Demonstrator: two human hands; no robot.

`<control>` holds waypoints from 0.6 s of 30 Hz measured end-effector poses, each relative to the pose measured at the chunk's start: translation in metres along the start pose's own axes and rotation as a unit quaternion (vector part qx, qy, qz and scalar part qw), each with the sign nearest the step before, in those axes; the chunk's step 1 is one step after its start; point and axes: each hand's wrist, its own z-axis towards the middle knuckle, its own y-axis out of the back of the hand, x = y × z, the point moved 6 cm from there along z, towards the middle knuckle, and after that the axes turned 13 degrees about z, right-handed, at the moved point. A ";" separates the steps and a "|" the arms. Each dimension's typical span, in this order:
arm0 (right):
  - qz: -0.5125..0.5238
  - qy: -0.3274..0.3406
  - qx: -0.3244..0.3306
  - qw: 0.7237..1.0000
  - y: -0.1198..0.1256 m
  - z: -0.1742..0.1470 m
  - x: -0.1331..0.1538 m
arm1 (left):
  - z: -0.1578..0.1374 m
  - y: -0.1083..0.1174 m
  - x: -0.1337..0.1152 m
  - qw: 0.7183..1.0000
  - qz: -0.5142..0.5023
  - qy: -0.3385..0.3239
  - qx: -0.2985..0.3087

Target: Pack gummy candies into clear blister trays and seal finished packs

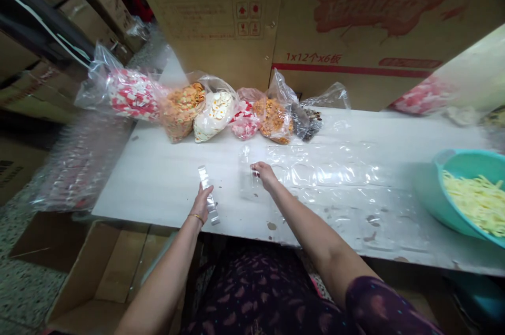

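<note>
The left hand (pixel 202 201) grips a clear plastic strip (pixel 208 194) near the table's (pixel 165 177) near edge, while the right hand (pixel 265 174) pinches a transparent tray (pixel 315 172) lying mid-table. The thin tray could buckle or slide if tugged, nudging the snack bags (pixel 221 109) at the far side.

Clear plastic tray (pixel 208 195) — narrow, tilted on edge; clear blister sheet (pixel 315 169) — flat on the white table.

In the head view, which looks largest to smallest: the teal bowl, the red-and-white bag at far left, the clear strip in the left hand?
1. teal bowl, though nearest and cut off by the frame edge.
2. red-and-white bag.
3. clear strip in the left hand.
</note>
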 end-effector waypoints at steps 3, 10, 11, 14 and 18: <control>-0.082 -0.006 -0.021 0.996 0.015 0.031 0.012 | -0.008 0.010 0.005 1.000 0.021 -0.013 -0.008; -0.398 0.154 0.099 0.899 -0.016 0.010 0.008 | -0.021 0.016 0.019 1.000 0.009 0.023 -0.002; -0.468 0.173 0.141 0.855 -0.027 0.004 0.000 | -0.022 0.014 0.018 1.000 0.012 0.023 0.003; -0.572 0.171 0.132 0.791 -0.032 -0.005 -0.018 | -0.026 0.009 0.014 0.999 0.011 0.020 0.022; -0.490 0.205 0.075 0.844 -0.029 -0.028 -0.009 | -0.030 -0.003 0.017 0.997 -0.005 0.054 0.053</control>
